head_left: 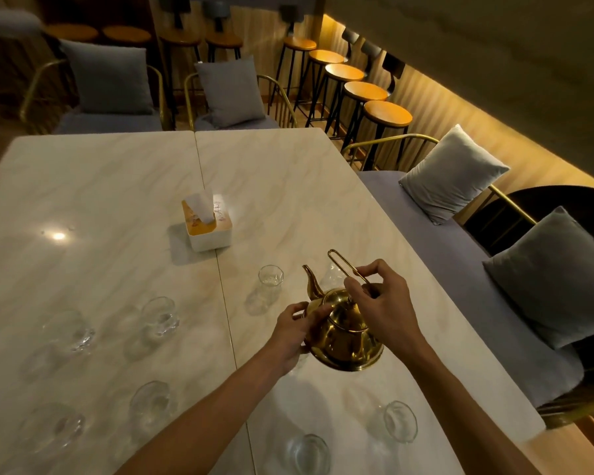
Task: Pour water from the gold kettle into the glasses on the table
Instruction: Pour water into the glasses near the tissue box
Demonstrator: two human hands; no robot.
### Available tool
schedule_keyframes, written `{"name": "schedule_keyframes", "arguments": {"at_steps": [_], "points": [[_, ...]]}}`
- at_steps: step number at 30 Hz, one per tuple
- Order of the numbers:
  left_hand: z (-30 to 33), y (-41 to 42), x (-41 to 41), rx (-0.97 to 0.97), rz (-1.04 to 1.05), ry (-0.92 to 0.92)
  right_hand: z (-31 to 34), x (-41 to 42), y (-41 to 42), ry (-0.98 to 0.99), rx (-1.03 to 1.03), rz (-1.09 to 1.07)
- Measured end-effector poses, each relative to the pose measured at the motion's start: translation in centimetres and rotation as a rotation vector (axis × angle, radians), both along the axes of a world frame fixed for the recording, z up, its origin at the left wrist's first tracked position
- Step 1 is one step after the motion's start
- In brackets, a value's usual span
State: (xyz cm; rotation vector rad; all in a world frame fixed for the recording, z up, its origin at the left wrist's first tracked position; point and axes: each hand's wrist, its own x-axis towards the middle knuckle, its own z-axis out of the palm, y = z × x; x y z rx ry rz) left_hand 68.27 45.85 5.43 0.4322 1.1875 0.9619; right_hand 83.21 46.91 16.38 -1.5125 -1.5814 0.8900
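Gold and shiny, the kettle (344,332) sits tilted above the marble bench (117,186), its spout (312,281) aimed away from the person toward the far glass (270,280). Whether its base touches the bench or hangs just clear cannot be told, since the underside is turned from the camera. The right hand (381,303) pinches the thin wire handle (345,267) between thumb and fingers (369,269); the lower part of that handle is hidden behind the hand. The left hand (294,332) curls its fingers against the kettle's left side, near the lid (340,299), and covers that flank of the pot. A second glass just behind the handle is hard to make out and mostly screened by it.

Clear glasses are scattered over the bench and nearly vanish in the dim light: two at mid-left (160,318) (72,332), two at lower left (150,401) (57,426), one at lower right (400,421) and one close to the bottom edge (307,454). How much water any of them holds cannot be judged. A white tissue box (208,229) stands near the seam between the two bench halves, well apart from the kettle. Grey cushions (453,173) lie on the seating to the right.
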Motion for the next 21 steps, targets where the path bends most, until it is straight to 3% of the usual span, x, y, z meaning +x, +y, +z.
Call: {"name": "schedule_keyframes", "arguments": {"at_steps": [21], "points": [[-4.1, 5.7, -0.5, -0.112, 0.081, -0.050, -2.8, -3.7, 10.4, -0.158, -0.106, 0.210]]}}
